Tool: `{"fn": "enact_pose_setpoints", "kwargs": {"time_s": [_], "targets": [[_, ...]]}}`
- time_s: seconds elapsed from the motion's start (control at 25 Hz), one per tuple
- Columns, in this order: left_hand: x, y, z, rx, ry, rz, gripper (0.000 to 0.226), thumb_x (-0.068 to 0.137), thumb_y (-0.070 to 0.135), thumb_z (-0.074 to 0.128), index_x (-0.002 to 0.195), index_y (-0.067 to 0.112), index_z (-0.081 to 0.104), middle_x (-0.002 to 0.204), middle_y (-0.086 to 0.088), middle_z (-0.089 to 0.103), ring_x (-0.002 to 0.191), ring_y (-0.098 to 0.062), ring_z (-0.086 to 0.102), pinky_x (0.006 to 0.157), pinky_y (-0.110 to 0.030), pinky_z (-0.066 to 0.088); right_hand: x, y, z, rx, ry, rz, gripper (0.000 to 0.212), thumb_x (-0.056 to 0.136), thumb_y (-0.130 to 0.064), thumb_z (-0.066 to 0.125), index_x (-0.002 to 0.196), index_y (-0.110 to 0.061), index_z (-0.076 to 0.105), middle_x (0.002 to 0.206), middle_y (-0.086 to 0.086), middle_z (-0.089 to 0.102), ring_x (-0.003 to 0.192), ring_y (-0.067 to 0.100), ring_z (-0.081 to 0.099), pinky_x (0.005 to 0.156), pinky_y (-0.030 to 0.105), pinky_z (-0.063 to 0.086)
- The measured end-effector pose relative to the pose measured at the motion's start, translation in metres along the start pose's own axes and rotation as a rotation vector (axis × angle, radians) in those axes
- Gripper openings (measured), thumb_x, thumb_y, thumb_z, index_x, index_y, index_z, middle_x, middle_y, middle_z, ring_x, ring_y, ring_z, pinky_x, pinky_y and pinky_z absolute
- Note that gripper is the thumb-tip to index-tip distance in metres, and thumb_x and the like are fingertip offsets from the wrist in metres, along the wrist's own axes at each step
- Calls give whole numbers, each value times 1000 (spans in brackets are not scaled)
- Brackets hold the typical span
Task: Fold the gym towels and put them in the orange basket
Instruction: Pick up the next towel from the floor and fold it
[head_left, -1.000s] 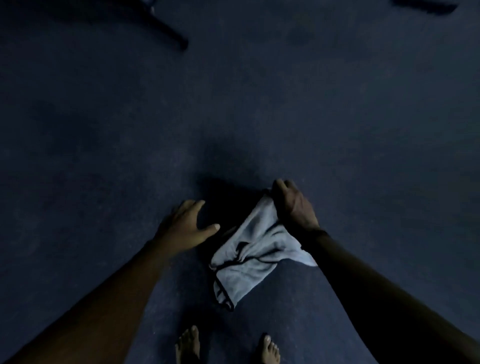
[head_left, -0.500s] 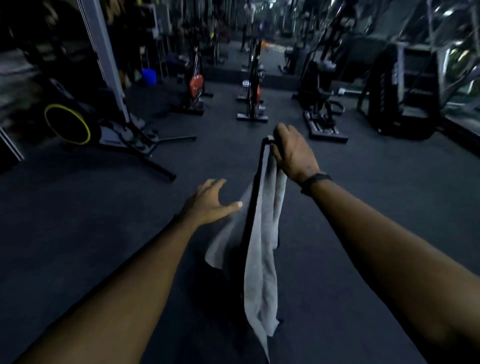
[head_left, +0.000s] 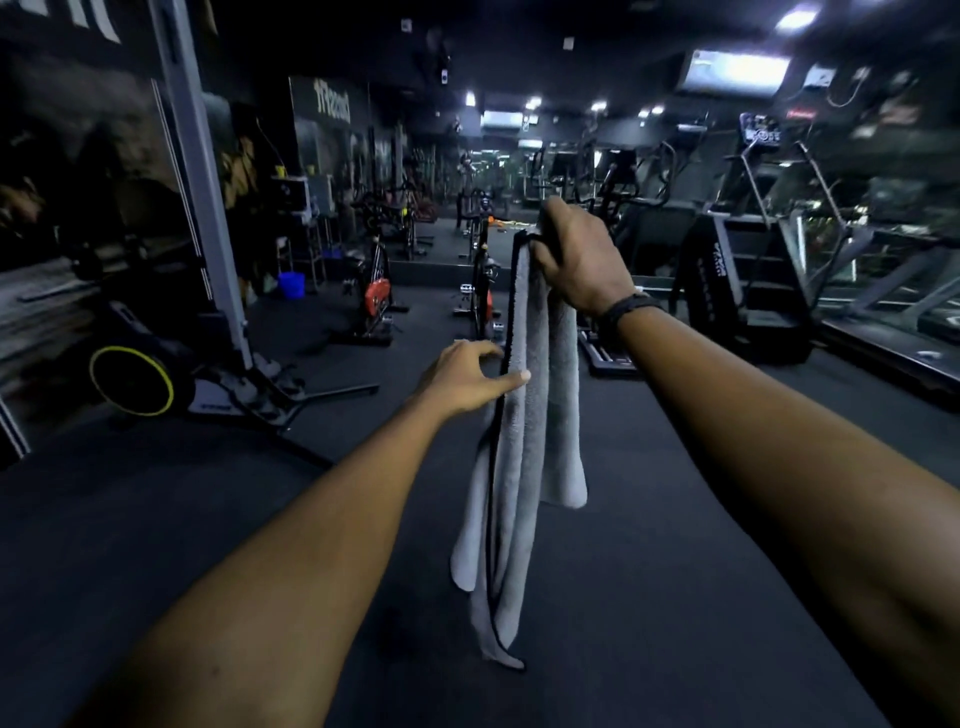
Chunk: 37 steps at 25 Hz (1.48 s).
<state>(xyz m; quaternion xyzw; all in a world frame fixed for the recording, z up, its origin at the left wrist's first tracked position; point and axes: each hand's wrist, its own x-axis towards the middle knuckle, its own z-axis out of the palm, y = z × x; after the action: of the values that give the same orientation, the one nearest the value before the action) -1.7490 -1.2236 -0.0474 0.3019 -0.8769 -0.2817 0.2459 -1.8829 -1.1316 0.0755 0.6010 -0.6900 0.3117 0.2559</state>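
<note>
A grey towel (head_left: 524, 467) with a dark hem hangs straight down in front of me, bunched lengthwise. My right hand (head_left: 576, 260) grips its top end at about chest height, fingers curled round the cloth. My left hand (head_left: 467, 376) is lower, at the towel's left edge; its thumb lies across the front of the cloth and its fingers reach behind the dark hem. No orange basket is in view.
I stand on dark gym flooring. A machine with a yellow-rimmed wheel (head_left: 132, 382) and long base legs is at the left. Exercise bikes (head_left: 376, 296) stand ahead, a stair machine (head_left: 748, 291) at the right, a blue bucket (head_left: 291, 285) further back.
My right hand lifted the towel off the floor and raised it high, so it now hangs full length. My left hand moved in and took the towel's left edge. The view tilted up.
</note>
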Motion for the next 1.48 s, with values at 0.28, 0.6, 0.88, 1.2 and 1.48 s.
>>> {"fn": "enact_pose_setpoints", "kwargs": {"time_s": [0.28,0.6,0.88,1.2,1.48], "targets": [[18,21,-14,-341,151,-32,7,95,10,54,90,8,59,73,1,49,67,-13,42,61,-26,31,-7,3,-14,117,-6,114,25,89,-24,66,99,-9,47,94,8,57,81,20,45,67,29,33],[32,26,-63,-505,230,-83,26,100,10,46,123,8,56,117,-7,62,99,-17,56,79,-25,42,-18,34,-8,-17,-349,406,50,71,-28,84,107,-5,58,112,16,59,102,32,59,86,39,51],[30,48,-87,-680,245,-122,23,101,16,43,90,14,63,87,-5,66,76,-17,60,70,-27,46,-39,-24,4,350,-624,326,53,77,-58,69,70,-5,65,62,6,65,49,16,59,49,28,53],[18,38,-119,-991,255,-188,17,101,17,45,91,14,59,81,-7,66,68,-19,62,62,-26,50,-40,-52,26,613,-393,283,29,98,-8,43,70,-10,51,69,6,66,48,6,63,46,31,54],[4,46,-139,-1069,264,-178,17,98,13,48,89,11,63,72,-8,69,64,-21,64,61,-29,52,-46,-58,42,457,-858,260,41,78,-37,78,90,-3,60,90,15,68,80,25,69,52,32,57]]}}
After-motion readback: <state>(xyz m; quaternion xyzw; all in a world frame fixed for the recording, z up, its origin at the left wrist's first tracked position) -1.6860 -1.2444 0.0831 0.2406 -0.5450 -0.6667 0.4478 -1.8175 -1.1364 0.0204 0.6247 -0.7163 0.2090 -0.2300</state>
